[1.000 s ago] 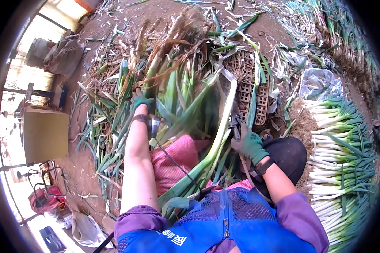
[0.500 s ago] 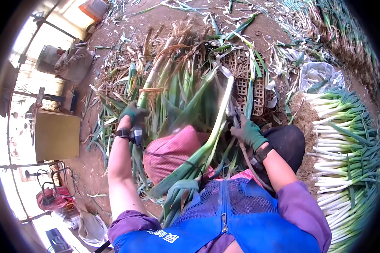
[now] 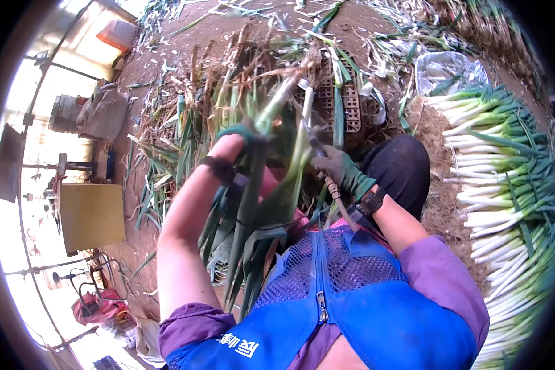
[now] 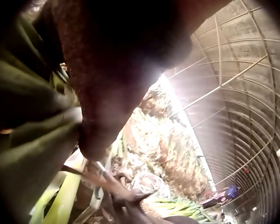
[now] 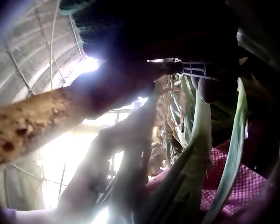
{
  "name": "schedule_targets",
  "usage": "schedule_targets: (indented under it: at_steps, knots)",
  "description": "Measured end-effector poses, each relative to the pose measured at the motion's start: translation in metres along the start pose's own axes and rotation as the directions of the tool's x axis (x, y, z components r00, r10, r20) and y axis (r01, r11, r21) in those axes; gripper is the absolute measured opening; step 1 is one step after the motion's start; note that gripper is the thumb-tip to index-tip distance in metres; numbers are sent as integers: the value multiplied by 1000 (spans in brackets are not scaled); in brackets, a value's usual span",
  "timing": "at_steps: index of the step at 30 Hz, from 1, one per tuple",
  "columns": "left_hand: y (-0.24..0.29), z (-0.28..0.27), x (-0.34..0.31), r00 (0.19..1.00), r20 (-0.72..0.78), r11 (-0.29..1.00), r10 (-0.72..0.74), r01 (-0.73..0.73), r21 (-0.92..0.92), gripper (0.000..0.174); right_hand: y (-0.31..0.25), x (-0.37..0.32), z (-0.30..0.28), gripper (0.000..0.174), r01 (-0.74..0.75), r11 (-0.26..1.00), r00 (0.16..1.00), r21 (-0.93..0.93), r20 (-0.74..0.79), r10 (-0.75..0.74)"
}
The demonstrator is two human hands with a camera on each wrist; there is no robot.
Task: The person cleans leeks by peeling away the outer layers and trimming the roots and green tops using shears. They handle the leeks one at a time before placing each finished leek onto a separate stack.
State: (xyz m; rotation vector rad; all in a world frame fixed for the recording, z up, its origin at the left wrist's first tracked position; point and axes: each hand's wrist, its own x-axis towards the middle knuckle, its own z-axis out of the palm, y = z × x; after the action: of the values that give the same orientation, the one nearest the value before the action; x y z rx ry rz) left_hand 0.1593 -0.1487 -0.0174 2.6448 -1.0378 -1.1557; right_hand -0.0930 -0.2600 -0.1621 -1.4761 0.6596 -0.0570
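Observation:
I sit with a bundle of green leeks (image 3: 253, 209) lying across my lap, leaves toward my body. My left hand (image 3: 243, 132), in a green glove, grips a leek stalk (image 3: 277, 102) near its pale end and holds it up over the lap. My right hand (image 3: 339, 169), also gloved, grips a dark tool with a hose (image 3: 334, 188) close beside the same stalk. In the right wrist view the pale stalk (image 5: 201, 116) runs down over a pink cloth (image 5: 245, 186). The left wrist view shows mostly the dark glove and green leaves (image 4: 32, 140).
A heap of untrimmed leeks (image 3: 228, 86) lies ahead on a plastic crate (image 3: 348, 102). Cleaned white leeks (image 3: 505, 166) are stacked at the right. A plastic bag (image 3: 450, 68) lies beyond them. A yellow box (image 3: 92, 216) stands at the left on the dirt floor.
My left hand has pulled a leek out of the heap and lifted it toward my body. The right hand with the tool has stayed beside the stalk. The pink cloth is now mostly covered.

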Motion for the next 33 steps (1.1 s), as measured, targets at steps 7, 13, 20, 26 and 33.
schedule_targets:
  at_steps: [7,13,20,26,33]
  knots:
    - [-24,43,52,996,86,991,-12,23,-129,39,-75,-101,-5,47,97,975,995,-201,56,-88]
    - [-40,33,58,995,103,986,5,13,-165,35,-84,-105,4,41,194,932,981,-307,75,-180]
    - [-21,35,38,998,62,977,4,9,-215,40,-88,-93,1,49,112,927,993,-358,77,-90]
    - [-9,38,35,990,135,983,37,-12,-184,43,-59,-7,-17,45,130,936,978,-326,-115,-176]
    - [1,37,16,986,88,979,144,-129,-158,55,-87,13,-29,44,-29,941,999,-337,-46,15]
